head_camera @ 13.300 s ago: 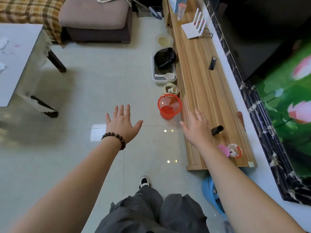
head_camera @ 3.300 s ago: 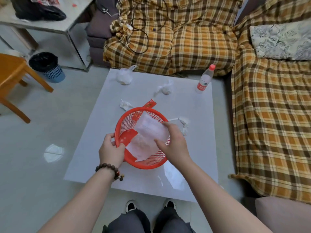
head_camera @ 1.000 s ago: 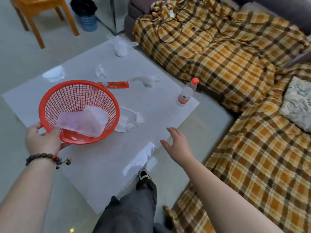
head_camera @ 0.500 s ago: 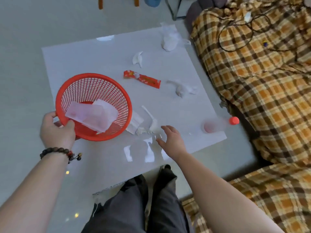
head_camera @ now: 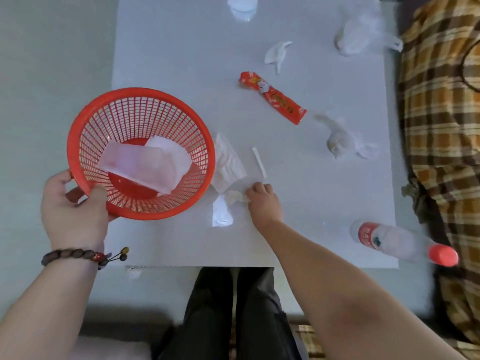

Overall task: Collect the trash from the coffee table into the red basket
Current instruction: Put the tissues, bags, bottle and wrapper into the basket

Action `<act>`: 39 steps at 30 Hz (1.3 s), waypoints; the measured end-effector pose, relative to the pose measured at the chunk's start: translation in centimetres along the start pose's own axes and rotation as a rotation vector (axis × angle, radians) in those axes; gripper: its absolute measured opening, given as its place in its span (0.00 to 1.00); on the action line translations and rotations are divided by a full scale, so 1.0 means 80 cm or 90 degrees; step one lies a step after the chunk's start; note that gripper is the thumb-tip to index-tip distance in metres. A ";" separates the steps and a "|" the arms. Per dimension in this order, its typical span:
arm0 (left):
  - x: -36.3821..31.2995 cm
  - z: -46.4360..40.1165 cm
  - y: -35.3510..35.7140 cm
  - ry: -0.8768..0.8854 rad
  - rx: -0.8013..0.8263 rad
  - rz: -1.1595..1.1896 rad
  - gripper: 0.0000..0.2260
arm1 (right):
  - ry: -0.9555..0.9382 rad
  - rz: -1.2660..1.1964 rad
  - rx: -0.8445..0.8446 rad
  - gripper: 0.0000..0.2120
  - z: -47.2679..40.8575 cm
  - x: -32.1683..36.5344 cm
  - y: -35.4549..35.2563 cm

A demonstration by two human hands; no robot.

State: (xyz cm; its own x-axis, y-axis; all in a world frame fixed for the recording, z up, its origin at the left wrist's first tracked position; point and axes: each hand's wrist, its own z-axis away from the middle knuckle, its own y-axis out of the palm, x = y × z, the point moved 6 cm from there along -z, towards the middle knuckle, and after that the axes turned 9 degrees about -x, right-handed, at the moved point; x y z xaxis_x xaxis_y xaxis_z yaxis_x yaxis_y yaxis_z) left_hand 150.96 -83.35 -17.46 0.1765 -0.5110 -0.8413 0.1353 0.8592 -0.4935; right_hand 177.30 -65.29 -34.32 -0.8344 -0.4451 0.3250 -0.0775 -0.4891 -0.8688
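My left hand point(head_camera: 74, 206) grips the near rim of the red basket point(head_camera: 85, 131), held over the left edge of the white coffee table point(head_camera: 181, 61). A clear plastic wrapper point(head_camera: 145, 165) lies inside the basket. My right hand point(head_camera: 262, 201) pinches a small crumpled tissue point(head_camera: 235, 196) on the table, just right of the basket. A flat clear wrapper point(head_camera: 227, 163) and a white paper strip point(head_camera: 259, 162) lie beside it. Farther off lie a red snack wrapper point(head_camera: 272, 97), a white tissue point(head_camera: 276, 53) and two crumpled plastic bags point(head_camera: 340, 140) point(head_camera: 357, 35).
A plastic water bottle point(head_camera: 389, 241) with a red cap stands at the table's near right corner. A plaid-covered sofa point(head_camera: 441, 113) runs along the right side. My legs are at the table's near edge. Grey floor lies to the left.
My view has swung to straight above the table. My right hand moved forward and left and closed its fingers on the small tissue. The basket stays in my left hand.
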 end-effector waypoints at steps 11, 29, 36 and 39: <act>-0.026 0.023 -0.028 0.052 -0.056 -0.067 0.14 | -0.057 -0.324 -0.285 0.05 0.018 0.105 -0.184; -0.037 -0.010 -0.072 -0.040 -0.082 -0.017 0.17 | -0.065 -0.190 -0.114 0.17 -0.019 0.139 -0.124; -0.007 -0.041 -0.087 -0.047 -0.093 0.005 0.15 | -0.049 0.004 0.037 0.26 -0.061 0.086 -0.010; -0.002 -0.048 -0.090 -0.054 -0.090 0.016 0.17 | -0.072 0.049 0.033 0.24 -0.070 0.086 0.013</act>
State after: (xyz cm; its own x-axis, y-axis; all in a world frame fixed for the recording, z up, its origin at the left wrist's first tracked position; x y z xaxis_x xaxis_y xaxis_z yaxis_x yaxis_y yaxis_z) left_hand 146.20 -89.39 -14.64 0.2606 -0.4852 -0.8347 -0.0070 0.8636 -0.5042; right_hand 168.44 -64.64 -35.08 -0.7693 -0.5632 0.3017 0.0147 -0.4877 -0.8729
